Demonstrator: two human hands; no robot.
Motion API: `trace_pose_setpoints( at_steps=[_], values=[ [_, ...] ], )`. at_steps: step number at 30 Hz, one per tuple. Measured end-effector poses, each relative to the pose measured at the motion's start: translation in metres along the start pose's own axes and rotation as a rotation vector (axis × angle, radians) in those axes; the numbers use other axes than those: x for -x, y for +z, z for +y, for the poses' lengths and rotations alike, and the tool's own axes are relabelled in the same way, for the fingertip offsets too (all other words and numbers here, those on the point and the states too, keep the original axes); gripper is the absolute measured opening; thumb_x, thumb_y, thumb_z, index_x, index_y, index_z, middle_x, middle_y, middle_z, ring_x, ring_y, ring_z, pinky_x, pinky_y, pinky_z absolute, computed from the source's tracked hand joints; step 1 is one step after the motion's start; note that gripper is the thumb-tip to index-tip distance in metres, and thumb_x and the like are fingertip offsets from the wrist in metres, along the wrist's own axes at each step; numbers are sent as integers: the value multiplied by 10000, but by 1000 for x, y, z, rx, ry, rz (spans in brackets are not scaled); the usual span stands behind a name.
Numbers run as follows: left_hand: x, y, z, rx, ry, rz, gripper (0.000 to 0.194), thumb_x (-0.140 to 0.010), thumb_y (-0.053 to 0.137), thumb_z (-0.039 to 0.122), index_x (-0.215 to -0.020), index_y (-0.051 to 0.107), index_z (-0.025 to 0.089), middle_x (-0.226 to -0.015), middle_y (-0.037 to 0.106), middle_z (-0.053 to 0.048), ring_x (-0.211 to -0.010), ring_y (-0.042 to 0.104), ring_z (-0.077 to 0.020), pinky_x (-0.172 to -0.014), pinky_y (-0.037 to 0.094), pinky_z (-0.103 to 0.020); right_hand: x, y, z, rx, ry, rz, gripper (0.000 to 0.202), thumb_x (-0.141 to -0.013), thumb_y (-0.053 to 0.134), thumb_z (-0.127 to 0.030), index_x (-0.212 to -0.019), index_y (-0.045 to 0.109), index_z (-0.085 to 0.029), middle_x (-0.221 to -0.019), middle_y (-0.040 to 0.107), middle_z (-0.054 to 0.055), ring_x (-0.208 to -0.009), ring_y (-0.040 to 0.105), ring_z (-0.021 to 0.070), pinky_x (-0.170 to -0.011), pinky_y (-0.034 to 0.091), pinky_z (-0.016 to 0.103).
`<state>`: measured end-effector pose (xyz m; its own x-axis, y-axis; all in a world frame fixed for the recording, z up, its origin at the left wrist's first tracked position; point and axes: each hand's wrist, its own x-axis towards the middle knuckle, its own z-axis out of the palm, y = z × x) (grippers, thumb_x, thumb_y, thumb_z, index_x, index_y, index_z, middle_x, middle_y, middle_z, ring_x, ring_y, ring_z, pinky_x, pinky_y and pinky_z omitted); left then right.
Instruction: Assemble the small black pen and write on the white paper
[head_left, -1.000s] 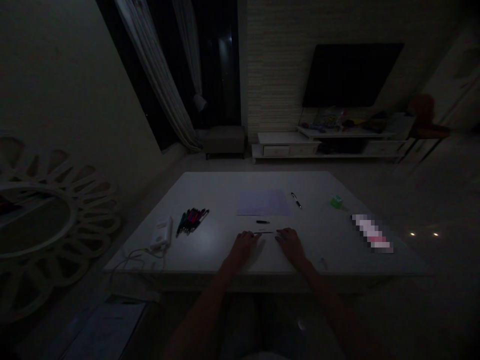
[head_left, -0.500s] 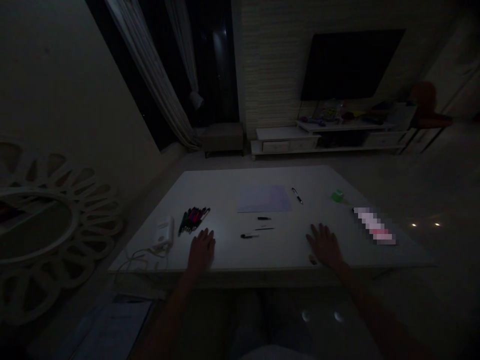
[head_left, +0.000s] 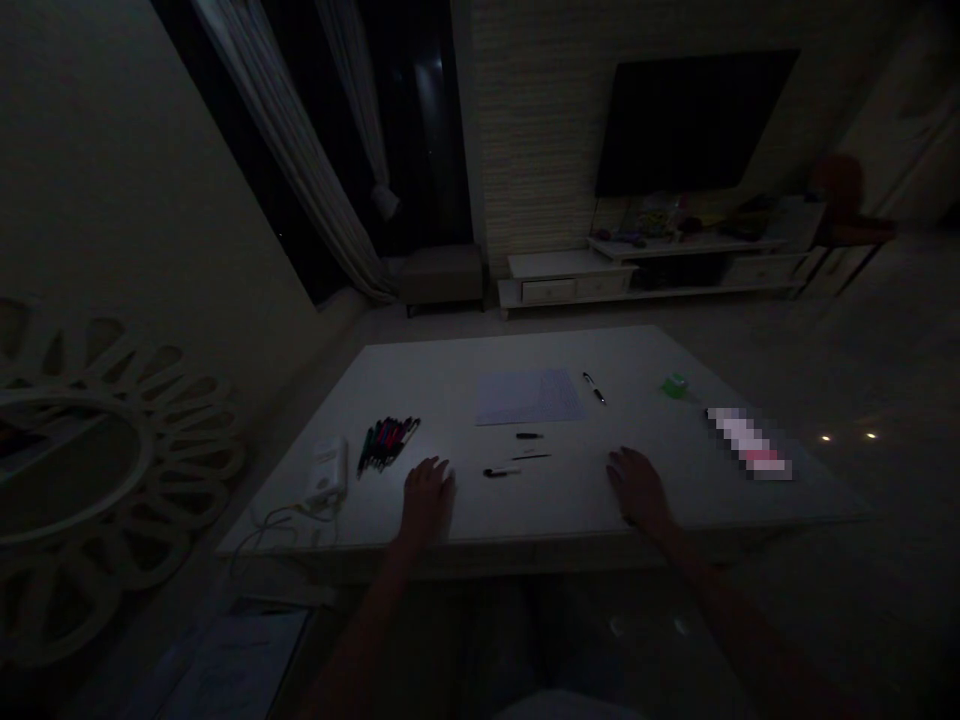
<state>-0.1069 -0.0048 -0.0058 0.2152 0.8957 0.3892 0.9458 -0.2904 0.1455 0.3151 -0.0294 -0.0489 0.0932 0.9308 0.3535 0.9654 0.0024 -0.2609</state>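
Note:
My left hand lies on the white table with its fingers stretched out and nothing in it. Close by on its left is a pile of pens in several colours. My right hand rests on the table too, fingers apart and holding nothing. Between the hands lie a black pen part, a thin dark refill and a black-and-clear pen barrel. Beyond them is a sheet of paper, with a black-and-white pen to its right.
A white boxy device with a cable stands at the table's left. On the right are a small green object and a blurred-out flat item. A TV cabinet and grey stool stand beyond. The room is dim.
My left hand has slid right, toward the pen parts. My right hand has shifted slightly left, and a small dark item beside its wrist is now mostly hidden. The view has shifted slightly.

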Motion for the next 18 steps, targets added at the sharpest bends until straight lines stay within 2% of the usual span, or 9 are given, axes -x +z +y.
trace_pose_setpoints(
  at_steps=[3, 5, 8, 12, 18],
  values=[
    [-17, 9, 51, 109, 71, 19, 277, -859, 560, 295, -1128, 604, 247, -1169, 602, -77, -1107, 528, -218, -941, 417, -385, -14, 2, -41, -192, -85, -24, 301, -885, 475, -319, -1089, 646, -178, -1163, 599, 120, -1115, 506, 240, -973, 389, 391],
    [-28, 17, 83, 151, 47, 6, 265, -815, 626, 298, -1078, 629, 259, -1110, 604, -62, -1038, 545, -213, -885, 430, -366, -25, 2, -72, -256, -132, -71, 265, -856, 539, -289, -1076, 643, -183, -1136, 595, 113, -1083, 510, 230, -952, 398, 362],
    [-39, 26, 111, 166, 11, -44, 192, -799, 643, 282, -989, 657, 258, -1059, 593, -50, -1008, 536, -214, -851, 414, -366, -42, 3, -107, -259, -169, -145, 259, -822, 604, -262, -1066, 639, -186, -1096, 586, 107, -1057, 506, 228, -910, 401, 334],
    [-41, 33, 114, 192, -34, -73, 116, -820, 605, 232, -927, 650, 237, -1035, 606, -48, -1004, 533, -214, -849, 387, -370, -56, 6, -123, -209, -100, -236, 147, -803, 646, -266, -925, 674, -190, -1018, 594, 103, -1012, 517, 229, -847, 395, 309],
    [-39, 38, 106, 349, -143, 18, 145, -889, 456, 158, -978, 566, 188, -931, 664, -48, -907, 593, -178, -919, 344, -379, -54, -1, -118, -156, -116, -291, 126, -858, 585, -246, -907, 665, -162, -1000, 644, 109, -979, 548, 223, -809, 371, 292]
  ],
)
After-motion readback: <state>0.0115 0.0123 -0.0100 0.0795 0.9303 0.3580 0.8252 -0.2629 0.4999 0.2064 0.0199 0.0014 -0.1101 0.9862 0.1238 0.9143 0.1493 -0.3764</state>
